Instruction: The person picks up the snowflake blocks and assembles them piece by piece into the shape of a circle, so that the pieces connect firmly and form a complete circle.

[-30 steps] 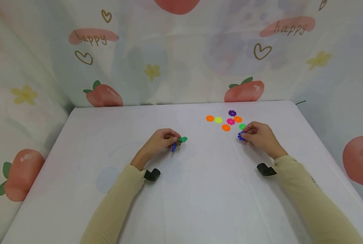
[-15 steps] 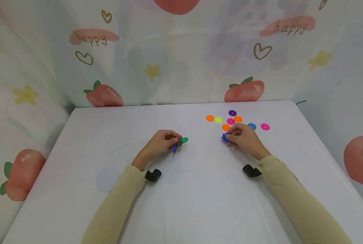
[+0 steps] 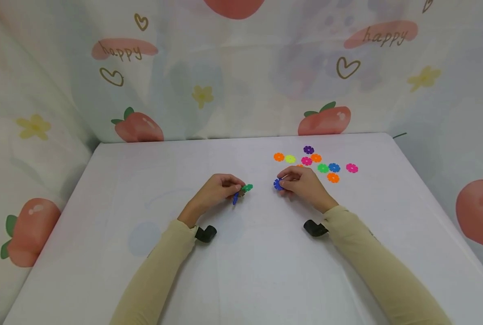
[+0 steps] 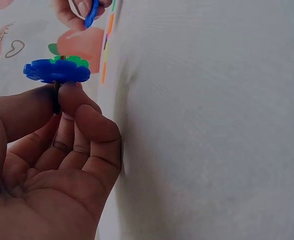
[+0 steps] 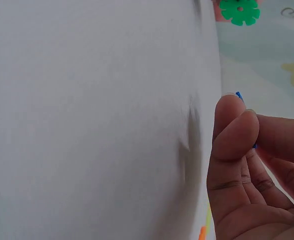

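My left hand [image 3: 214,192] pinches a brown notched disc [image 4: 56,95] between thumb and fingertip. Joined to that disc are a blue notched disc [image 4: 57,71] and a green one [image 3: 247,187], making a small cluster of flower-shaped interlocking pieces. Facing it from the right, my right hand [image 3: 302,186] pinches a single blue disc [image 3: 277,184] by its edge. In the right wrist view the fingers cover most of that blue disc, and the green disc [image 5: 240,10] of the cluster shows at the top. A gap separates the two hands.
Loose notched discs lie at the back right of the white table [image 3: 176,162]: orange [image 3: 279,157], yellow [image 3: 290,159], purple [image 3: 308,150], pink [image 3: 306,161], green [image 3: 323,168] and blue [image 3: 334,167] among them. A patterned cloth [image 3: 241,108] hangs behind the table.
My right hand has moved left with the blue disc, away from the loose pieces and toward the left hand, uncovering several discs. The left hand has shifted slightly right, still holding the cluster.
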Demonstrator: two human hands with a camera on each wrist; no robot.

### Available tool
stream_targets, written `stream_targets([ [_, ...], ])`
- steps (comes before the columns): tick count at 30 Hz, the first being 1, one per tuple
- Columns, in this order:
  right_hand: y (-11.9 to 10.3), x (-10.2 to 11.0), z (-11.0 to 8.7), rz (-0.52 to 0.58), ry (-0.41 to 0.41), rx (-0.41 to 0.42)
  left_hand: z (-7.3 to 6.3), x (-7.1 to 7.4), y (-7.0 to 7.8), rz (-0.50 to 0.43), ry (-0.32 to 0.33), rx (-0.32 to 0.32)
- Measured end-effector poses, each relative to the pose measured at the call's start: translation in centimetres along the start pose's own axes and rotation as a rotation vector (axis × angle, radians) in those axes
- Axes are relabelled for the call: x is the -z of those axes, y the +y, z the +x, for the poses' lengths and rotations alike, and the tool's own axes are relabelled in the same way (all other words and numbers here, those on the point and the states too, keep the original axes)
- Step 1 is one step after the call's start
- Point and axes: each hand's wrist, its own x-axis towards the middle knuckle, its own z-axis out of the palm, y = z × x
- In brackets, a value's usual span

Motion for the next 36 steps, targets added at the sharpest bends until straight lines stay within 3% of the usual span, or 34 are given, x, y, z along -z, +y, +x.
stream_targets([
  [12, -1.7, -2.1, 0.7, 0.115, -0.040, -0.019, 0.2, -0.3, 0.4, 0.056, -0.001, 0.003],
  [19, -2.4, -3.3, 0.9, 0.189, -0.070, 0.021, 0.4, -0.4, 0.4, 0.045, -0.013, -0.009],
  [36, -2.6, -5.0, 0.7, 0.263, -0.039, 0.047, -0.1, -0.9, 0.0, 0.039, 0.003, -0.037],
])
